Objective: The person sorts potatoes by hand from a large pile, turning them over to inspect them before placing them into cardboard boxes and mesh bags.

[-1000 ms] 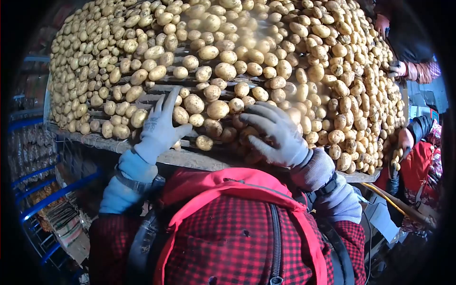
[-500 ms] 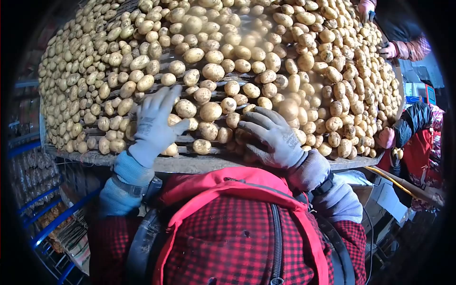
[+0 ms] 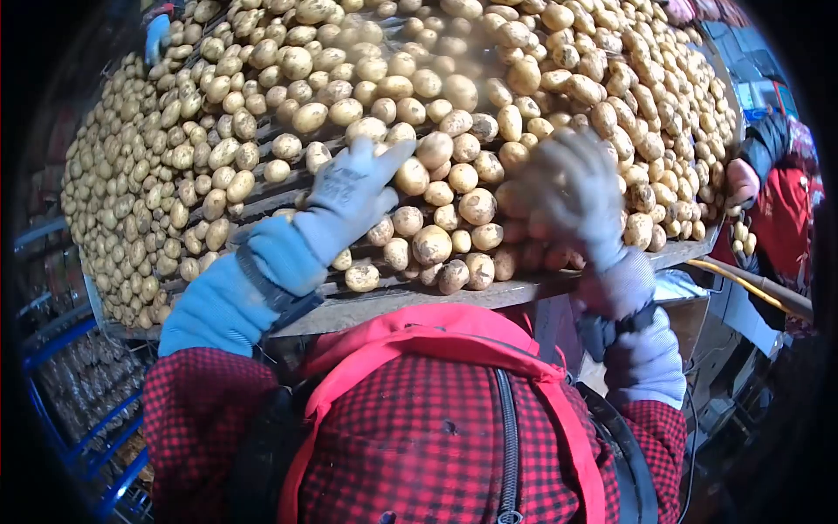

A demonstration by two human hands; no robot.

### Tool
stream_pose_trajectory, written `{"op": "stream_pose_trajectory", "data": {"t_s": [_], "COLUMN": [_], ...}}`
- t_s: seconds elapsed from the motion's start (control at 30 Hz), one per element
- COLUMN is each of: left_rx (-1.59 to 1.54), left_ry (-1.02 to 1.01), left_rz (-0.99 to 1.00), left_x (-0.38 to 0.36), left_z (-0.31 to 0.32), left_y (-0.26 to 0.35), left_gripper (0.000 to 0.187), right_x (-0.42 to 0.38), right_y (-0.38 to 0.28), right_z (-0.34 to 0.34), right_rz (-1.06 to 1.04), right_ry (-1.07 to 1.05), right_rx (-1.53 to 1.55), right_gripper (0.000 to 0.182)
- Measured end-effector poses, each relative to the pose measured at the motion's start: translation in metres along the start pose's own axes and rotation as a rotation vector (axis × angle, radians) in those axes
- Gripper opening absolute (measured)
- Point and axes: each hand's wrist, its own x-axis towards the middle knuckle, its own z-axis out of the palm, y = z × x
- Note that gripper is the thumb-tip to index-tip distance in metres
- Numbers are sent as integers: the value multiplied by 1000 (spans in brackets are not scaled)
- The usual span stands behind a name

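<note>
Many yellow-brown potatoes (image 3: 432, 244) lie spread over a slatted sorting table (image 3: 375, 304). My left hand (image 3: 349, 188), in a pale grey glove, rests against potatoes left of the middle, its fingers apart and nothing gripped. Right of the middle, my right hand (image 3: 576, 188), also gloved, is over the potatoes with its fingers smeared by motion; whether it holds anything cannot be made out. Between the two hands sits a cluster of potatoes. Bare slats show beside my left forearm.
At the right edge stands another person in red (image 3: 781, 218), with a hand (image 3: 743, 182) by the table. A blue-gloved hand (image 3: 157, 37) of another person is at the top left. A yellow hose (image 3: 742, 284) runs at the lower right; blue rails (image 3: 122, 480) are at the lower left.
My left hand has moved right among the potatoes. My right hand has moved right and up. The view has shifted, and a blue-gloved hand has appeared at the top left.
</note>
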Motion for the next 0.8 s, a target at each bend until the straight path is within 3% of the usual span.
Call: {"op": "stream_pose_trajectory", "data": {"t_s": [0.03, 0.13, 0.27, 0.3, 0.33, 0.4, 0.47, 0.53, 0.6, 0.67, 0.73, 0.8], "left_rx": [-19, -52, -352, -410, -725, -896, -847, -930, -720, -702, -595, -287], "left_ry": [9, -11, 205, 128, 86, 50, 206, 122, 257, 389, 381, 246], "left_rz": [21, 83, 313, 305, 368, 407, 492, 253, 72, -103, -189, -237], "left_x": [13, 44, 107, 123, 139, 148, 132, 93, 52, 9, -35, -66], "left_z": [0, 1, 16, 9, 8, -1, -30, -64, -76, -78, -72, -69], "left_y": [8, 30, 63, 76, 84, 89, 65, 30, -18, -53, -84, -89], "left_gripper": [71, 73, 77, 78, 78, 77, 71, 68, 63, 51, 38, 34], "right_x": [0, 0, 3, 2, 2, 7, 2, -3, -3, 1, 6, 17], "right_y": [29, 51, 49, 46, 44, 31, 18, 2, -13, -39, -60, -70], "right_z": [-2, 0, 1, 1, 0, -18, -25, -27, -21, -11, 0, 6], "right_rz": [69, 130, 211, 243, 275, 251, 295, 275, 195, 171, 188, 109], "right_ry": [-53, -47, -53, 1, 55, 138, 198, 202, 155, 90, 28, 10], "right_rx": [-153, -156, -85, -40, 4, 24, 89, 93, 183, 256, 358, 396], "right_gripper": [51, 50, 51, 50, 49, 45, 45, 45, 49, 51, 51, 48]}}
